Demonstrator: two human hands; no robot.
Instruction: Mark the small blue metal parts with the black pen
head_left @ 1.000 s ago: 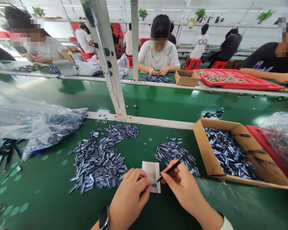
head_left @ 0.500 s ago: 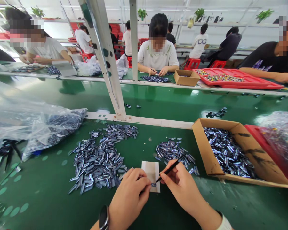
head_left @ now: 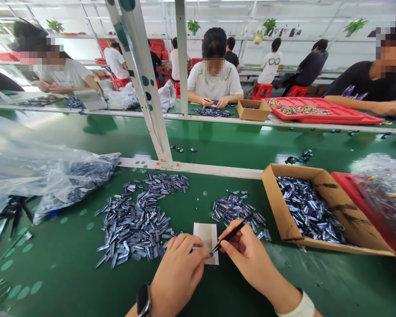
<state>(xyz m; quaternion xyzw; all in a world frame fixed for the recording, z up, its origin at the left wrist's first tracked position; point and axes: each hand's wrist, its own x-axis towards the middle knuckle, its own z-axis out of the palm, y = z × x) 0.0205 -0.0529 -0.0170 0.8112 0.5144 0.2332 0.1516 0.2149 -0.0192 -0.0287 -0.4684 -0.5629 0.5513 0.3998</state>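
Note:
My left hand [head_left: 182,264], with a dark watch at its wrist, is closed, fingertips pinching a small dark-blue glossy piece [head_left: 211,254] over a pale card [head_left: 204,230]. Most of that piece is hidden by the fingers. In my right hand [head_left: 251,255] is a pair of black tweezers [head_left: 234,230], held like a pen, with the tips at the piece. Left of the card spreads a large pile of similar slim blue pieces [head_left: 132,224]. A smaller pile [head_left: 234,207] lies just beyond my right hand.
To the right stands a cardboard box [head_left: 282,220] full of such pieces, beside a red tray [head_left: 346,180] with a plastic bag. A clear bag [head_left: 86,180] of pieces lies at left. A white post [head_left: 152,97] rises ahead; co-workers sit across the green bench.
My left fingertips have shifted slightly over the small piece and now cover more of it. The tweezers have turned a little, and their two tips now show apart. The view has shifted slightly.

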